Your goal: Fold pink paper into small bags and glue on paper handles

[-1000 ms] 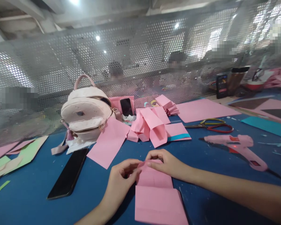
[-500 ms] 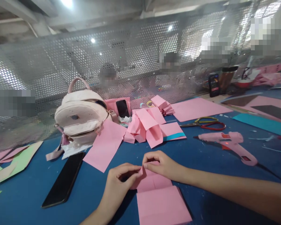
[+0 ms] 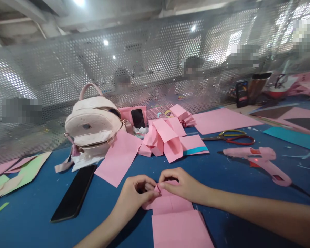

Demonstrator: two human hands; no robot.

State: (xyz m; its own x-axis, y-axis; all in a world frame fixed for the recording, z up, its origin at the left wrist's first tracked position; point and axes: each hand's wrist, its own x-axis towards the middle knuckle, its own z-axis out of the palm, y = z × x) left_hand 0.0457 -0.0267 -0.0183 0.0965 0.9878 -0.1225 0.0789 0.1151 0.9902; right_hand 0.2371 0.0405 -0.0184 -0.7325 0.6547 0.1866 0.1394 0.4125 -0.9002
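Folded pink paper [image 3: 179, 227] lies in front of me, creased across its width, its near part reaching the bottom of the view. My left hand [image 3: 136, 193] pinches the paper's far left corner, where a small flap stands up. On the other side of that flap, my right hand [image 3: 181, 184] grips the same far edge, thumb on top and fingers curled behind. The two hands nearly touch. Some of the fingertips are hidden behind the paper.
Beyond my hands lie more folded pink pieces [image 3: 167, 137]. A pink glue gun [image 3: 263, 158] and scissors [image 3: 235, 137] rest to the right. On the left are a black phone [image 3: 74, 193], a pale backpack [image 3: 93, 120] and green paper [image 3: 32, 168]. A perforated metal screen [image 3: 150, 62] stands behind.
My left fingers have shifted slightly at the corner, and the thumb sits lower against the flap. Both hands keep their hold. The whole view has swung a little, moving everything rightward.
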